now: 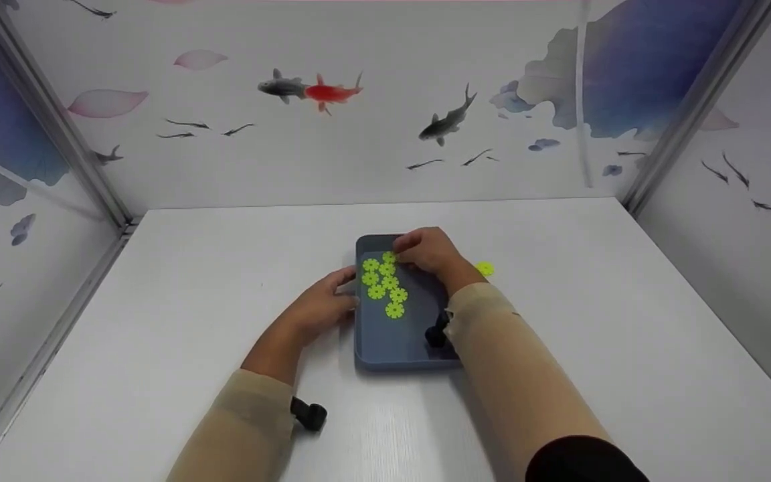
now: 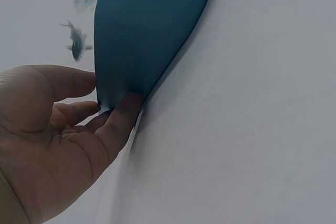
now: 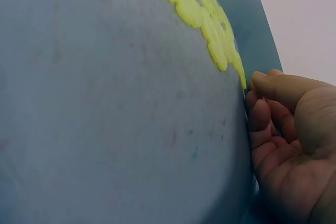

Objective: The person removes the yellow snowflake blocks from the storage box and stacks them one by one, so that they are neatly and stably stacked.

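A shallow blue-grey tray [image 1: 419, 338] lies on the white table, with several flat yellow notched discs [image 1: 395, 310] on its left half. My left hand [image 1: 322, 304] touches the outside of the tray's left wall with its fingertips, as the left wrist view also shows on the wall [image 2: 152, 30]. Over the far end of the tray, my right hand [image 1: 429, 251] has thumb and index finger curled together at the edge of the farthest yellow disc [image 1: 389, 257], pinching it. In the right wrist view the fingertips meet the disc's rim beside the yellow cluster [image 3: 218, 40].
One more yellow disc [image 1: 485, 268] lies on the table [image 1: 559, 268] to the right of the tray, beyond my right forearm. White panels printed with fish [image 1: 449, 126] and petals stand behind and on both sides. Black camera mounts [image 1: 310, 414] sit on both wrists.
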The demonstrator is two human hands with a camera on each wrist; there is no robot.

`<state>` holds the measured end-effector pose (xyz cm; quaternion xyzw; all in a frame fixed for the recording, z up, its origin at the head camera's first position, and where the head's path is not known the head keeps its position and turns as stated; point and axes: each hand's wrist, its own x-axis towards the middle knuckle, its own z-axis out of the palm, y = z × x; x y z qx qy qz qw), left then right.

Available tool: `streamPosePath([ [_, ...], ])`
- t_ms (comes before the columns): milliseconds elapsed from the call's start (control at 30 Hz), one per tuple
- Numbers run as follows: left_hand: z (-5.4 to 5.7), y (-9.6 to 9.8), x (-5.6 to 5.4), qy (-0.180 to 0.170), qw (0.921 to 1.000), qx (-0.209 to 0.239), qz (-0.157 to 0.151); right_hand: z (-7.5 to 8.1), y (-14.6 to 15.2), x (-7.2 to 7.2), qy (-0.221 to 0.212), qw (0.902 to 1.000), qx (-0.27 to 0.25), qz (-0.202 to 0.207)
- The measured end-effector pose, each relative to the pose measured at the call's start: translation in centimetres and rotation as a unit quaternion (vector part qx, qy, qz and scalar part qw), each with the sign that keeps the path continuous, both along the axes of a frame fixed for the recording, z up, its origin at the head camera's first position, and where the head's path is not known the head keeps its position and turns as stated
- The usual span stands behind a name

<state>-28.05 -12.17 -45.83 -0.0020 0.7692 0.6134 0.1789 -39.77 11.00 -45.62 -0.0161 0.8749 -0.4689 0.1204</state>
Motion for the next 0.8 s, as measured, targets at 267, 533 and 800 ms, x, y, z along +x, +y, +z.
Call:
streamPosePath([
  [267, 0.12, 0.02, 0.03, -0.002, 1.0, -0.005, 0.005, 0.05, -0.25, -0.15, 0.006, 0.9993, 0.036, 0.002],
  [533, 0.22, 0.0, 0.04, -0.003, 1.0, -0.006, 0.0, -0.15, -0.31, -0.09, 0.049, 0.9968, 0.062, 0.01],
  [800, 0.15, 0.03, -0.13, -0.009, 1.0, -0.001, 0.001, -0.09, -0.21, -0.07, 0.054, 0.9961, 0.069, 0.012],
])
